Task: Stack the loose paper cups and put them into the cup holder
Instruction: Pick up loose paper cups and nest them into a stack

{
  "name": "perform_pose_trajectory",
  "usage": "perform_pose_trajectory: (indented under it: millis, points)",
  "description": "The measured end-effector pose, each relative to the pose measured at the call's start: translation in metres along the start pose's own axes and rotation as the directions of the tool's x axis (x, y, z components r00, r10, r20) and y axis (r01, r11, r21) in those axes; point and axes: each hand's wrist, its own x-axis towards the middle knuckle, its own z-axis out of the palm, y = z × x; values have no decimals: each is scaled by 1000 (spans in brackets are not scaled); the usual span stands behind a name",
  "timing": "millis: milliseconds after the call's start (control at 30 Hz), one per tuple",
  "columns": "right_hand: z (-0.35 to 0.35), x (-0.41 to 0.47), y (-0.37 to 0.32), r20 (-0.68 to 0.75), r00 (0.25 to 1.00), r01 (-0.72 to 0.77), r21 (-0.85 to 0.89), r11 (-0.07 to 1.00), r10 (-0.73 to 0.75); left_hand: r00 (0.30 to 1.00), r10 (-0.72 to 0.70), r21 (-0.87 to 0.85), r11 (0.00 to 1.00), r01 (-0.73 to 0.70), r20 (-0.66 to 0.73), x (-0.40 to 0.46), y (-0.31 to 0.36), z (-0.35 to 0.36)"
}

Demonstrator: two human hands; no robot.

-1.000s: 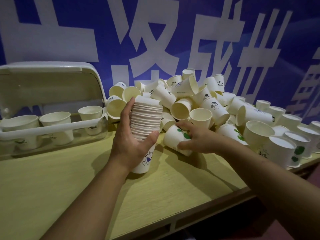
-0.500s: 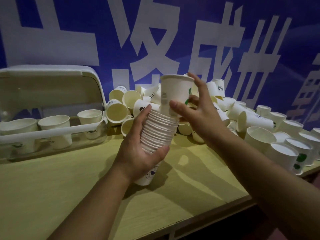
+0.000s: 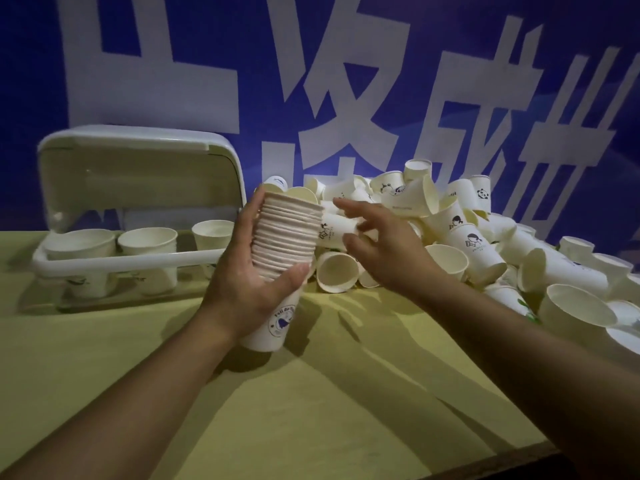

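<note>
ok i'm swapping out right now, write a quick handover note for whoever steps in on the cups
Left hand: grips the stack of cups, held above the table.
Right hand: open, holding nothing, fingers spread beside the top of the stack, in front of the pile.
Cup holder: at the back left, lid up, with three cups or short stacks standing in it.
Pile of loose cups: large, on the right side of the table.
Done: a tall stack is built in the left hand.
Left: nest the remaining loose cups, then put the stacks into the holder.

Cup (image 3: pixel 301 197) now seated on stack (image 3: pixel 287 237).
</note>
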Motion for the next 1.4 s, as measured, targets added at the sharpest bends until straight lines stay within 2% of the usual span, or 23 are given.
perform_pose_trajectory:
  millis: [67,133,200,267,333,400,467,533,600,633,700,800,867,1033,1133,1267,1333,1400]
  points:
    - [10,20,6,-11,1000,9,-123,992,-10,998,-15,23,1000,16,-65,-5,-9,-13]
    - [19,41,10,28,999,51,-263,963,-45,997,-16,73,997,22,-71,-9,-17,-21]
    - [27,58,14,95,991,123,-469,874,-89,998,-11,104,994,18,-68,-9,-20,-24]
    - [36,70,19,166,981,188,-664,724,-101,998,1,136,991,8,-66,-7,-23,-24]
    - [42,78,22,200,977,199,-759,621,-69,999,17,172,985,-8,-51,-7,-25,-23]
    - [44,82,23,199,979,186,-777,601,-46,999,34,194,981,-26,-35,-7,-26,-22]
    - [40,81,21,159,985,161,-752,639,-62,998,48,203,978,-41,-30,-7,-26,-23]
    - [31,78,15,75,993,116,-629,769,-88,998,48,202,979,-42,-26,-7,-25,-24]
    - [20,72,6,-25,997,55,-355,933,-69,999,32,183,983,-31,-4,-8,-23,-24]
    - [13,68,1,-62,997,37,-212,977,-52,999,31,180,983,-34,16,-8,-22,-23]
    - [2,58,-13,-114,993,14,35,999,-10,997,44,184,981,-55,62,-10,-19,-21]
    - [-7,39,-35,-137,988,-14,383,924,71,992,57,176,981,-77,116,-13,-12,-17]
    - [-6,24,-46,-105,991,-26,488,872,88,988,61,174,981,-86,141,-16,-8,-14]
    - [12,-7,-59,-11,997,-53,563,825,72,991,47,112,992,-62,129,-21,-4,-9]
    - [23,-12,-49,-2,998,-60,510,858,71,998,32,39,999,-35,60,-20,-5,-14]
    - [29,-11,-32,91,996,-52,344,937,21,1000,22,52,998,-22,18,-18,-8,-23]
    - [24,-2,-22,52,998,23,209,978,-34,1000,4,79,997,-6,19,-17,-9,-24]
    - [16,11,-11,-35,994,99,-9,995,-99,1000,-1,97,995,-1,17,-17,-9,-23]
